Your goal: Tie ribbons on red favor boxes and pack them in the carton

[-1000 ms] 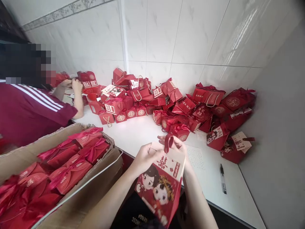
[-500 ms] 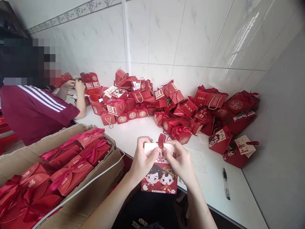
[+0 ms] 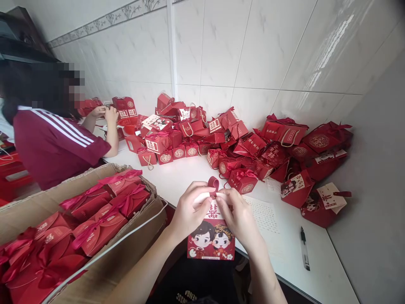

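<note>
Between my two hands is a red and white gift box point(image 3: 211, 240) with a cartoon couple printed on its front. A dark red strap point(image 3: 213, 183) stands up in a loop at its top. My left hand point(image 3: 193, 209) pinches the left part of the white top edge, thumb on the near face. On the other side my right hand point(image 3: 236, 211) grips the top edge close to the strap, its thumb beside the left one. The fingers behind the box are partly hidden. The box hangs upright in front of my body, near the table edge.
Many red gift boxes point(image 3: 179, 153) lie heaped along the wall on the white table point(image 3: 186, 171). A pen point(image 3: 305, 248) and a written sheet point(image 3: 262, 215) lie at right. At left, a cardboard carton point(image 3: 158, 215) holds ribboned boxes. Beyond it a co-worker point(image 3: 63, 143) handles something small.
My fingers have closed in toward the strap, pressing the white top edges inward. The box stays in nearly the same place. The whole view has shifted slightly.
</note>
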`<state>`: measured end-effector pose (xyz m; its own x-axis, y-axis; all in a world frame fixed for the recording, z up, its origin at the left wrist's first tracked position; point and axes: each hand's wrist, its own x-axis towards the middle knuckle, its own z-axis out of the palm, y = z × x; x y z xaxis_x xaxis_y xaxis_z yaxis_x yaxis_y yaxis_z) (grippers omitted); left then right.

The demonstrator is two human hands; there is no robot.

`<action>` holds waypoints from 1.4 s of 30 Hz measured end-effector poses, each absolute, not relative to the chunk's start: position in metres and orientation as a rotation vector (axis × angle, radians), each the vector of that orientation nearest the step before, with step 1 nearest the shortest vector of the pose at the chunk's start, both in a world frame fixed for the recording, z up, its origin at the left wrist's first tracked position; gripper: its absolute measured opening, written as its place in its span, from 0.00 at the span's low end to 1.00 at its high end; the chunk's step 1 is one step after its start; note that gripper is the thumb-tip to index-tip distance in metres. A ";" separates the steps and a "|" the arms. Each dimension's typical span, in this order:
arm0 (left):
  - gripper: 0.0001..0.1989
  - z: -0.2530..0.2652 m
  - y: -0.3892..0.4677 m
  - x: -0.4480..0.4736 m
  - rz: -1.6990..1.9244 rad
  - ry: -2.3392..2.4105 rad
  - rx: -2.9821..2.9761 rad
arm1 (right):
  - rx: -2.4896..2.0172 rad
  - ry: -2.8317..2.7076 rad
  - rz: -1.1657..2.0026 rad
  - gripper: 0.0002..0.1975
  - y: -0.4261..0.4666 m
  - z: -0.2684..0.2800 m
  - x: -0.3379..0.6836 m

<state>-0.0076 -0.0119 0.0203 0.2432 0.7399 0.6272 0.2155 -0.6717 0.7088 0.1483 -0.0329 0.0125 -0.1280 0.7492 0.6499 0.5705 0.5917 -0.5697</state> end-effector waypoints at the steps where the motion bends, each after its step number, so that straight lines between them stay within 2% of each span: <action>1: 0.11 0.021 -0.012 -0.007 1.422 0.869 2.026 | -1.083 -1.813 0.199 0.06 -0.033 0.011 0.148; 6: 0.11 0.025 -0.014 -0.007 1.282 0.930 1.888 | -1.099 -1.773 0.179 0.06 -0.030 0.005 0.147; 13: 0.10 0.030 -0.006 -0.016 1.123 0.871 1.791 | -1.016 -1.789 0.333 0.06 -0.031 0.012 0.150; 22: 0.10 0.026 0.000 -0.014 1.161 0.787 1.844 | -0.966 -1.850 0.464 0.05 -0.029 0.011 0.148; 28: 0.08 0.020 -0.005 -0.001 1.425 0.877 1.796 | -1.007 -1.783 0.480 0.05 -0.027 0.010 0.143; 32: 0.11 0.018 -0.009 -0.001 1.448 0.908 1.945 | -0.967 -1.724 0.520 0.07 -0.024 0.008 0.144; 34: 0.18 0.019 -0.012 -0.008 1.357 0.901 2.035 | -0.930 -1.687 0.518 0.07 -0.022 0.007 0.148; 37: 0.37 0.028 -0.018 -0.024 1.092 0.816 2.108 | -0.892 -1.551 0.429 0.06 -0.016 0.012 0.151; 39: 0.37 0.040 -0.020 -0.037 0.902 0.823 2.133 | -0.853 -1.504 0.351 0.05 -0.011 0.019 0.147; 42: 0.29 0.061 -0.022 -0.063 0.672 0.848 2.129 | -0.724 -1.614 0.243 0.05 -0.006 0.031 0.136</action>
